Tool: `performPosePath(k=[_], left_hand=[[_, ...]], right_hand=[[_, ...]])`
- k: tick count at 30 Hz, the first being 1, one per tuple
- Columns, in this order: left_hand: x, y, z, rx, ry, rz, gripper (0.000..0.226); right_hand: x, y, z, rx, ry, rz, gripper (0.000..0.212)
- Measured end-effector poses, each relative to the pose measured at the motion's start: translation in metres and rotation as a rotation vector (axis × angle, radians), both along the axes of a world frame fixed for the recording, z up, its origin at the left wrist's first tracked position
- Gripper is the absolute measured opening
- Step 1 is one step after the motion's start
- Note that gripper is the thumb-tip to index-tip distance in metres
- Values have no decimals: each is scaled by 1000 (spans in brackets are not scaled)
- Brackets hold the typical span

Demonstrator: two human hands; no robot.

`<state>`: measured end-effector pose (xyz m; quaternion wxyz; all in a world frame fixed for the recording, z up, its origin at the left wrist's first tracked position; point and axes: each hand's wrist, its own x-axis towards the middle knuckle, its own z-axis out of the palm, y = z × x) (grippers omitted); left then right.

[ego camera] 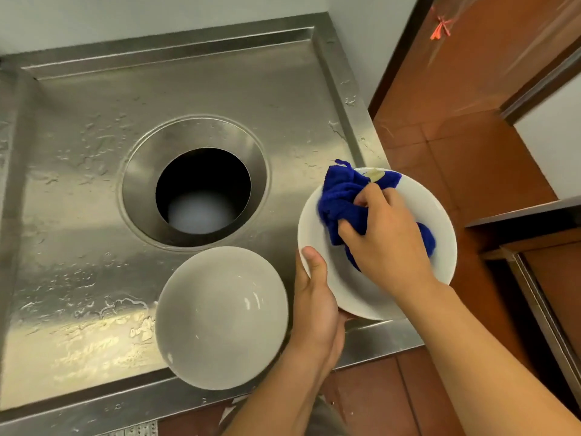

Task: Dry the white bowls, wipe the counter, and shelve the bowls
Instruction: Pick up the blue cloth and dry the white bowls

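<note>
Over the counter's front right corner, my left hand [316,297] grips a white bowl [440,215] by its near rim, thumb on the inside, holding it tilted. My right hand [382,234] presses a bunched blue cloth [341,196] into that bowl, and the cloth covers much of the bowl's inside. A second white bowl [221,317] stands upright on the steel counter [78,215] near its front edge, just left of my left hand. Nothing is in it.
The steel counter is wet with drops and puddles, most at the left and front. A round chute hole [202,190] opens in its middle. Raised rims run along the counter's edges. Red floor tiles [456,146] and a low steel shelf edge [534,212] lie to the right.
</note>
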<state>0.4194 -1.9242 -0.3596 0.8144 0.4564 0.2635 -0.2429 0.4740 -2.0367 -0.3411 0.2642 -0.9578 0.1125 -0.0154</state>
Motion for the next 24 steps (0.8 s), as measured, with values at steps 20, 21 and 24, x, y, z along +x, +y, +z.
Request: performPosePath(k=[20, 21, 24], left_hand=[[23, -2, -53, 206, 197, 188, 30], [26, -3, -49, 207, 224, 188, 29], [28, -2, -34, 149, 257, 185, 27]], right_hand=[[6, 8, -35, 526, -32, -148, 14], [7, 10, -32, 555, -47, -147, 13], [12, 21, -17, 628, -98, -110, 15]])
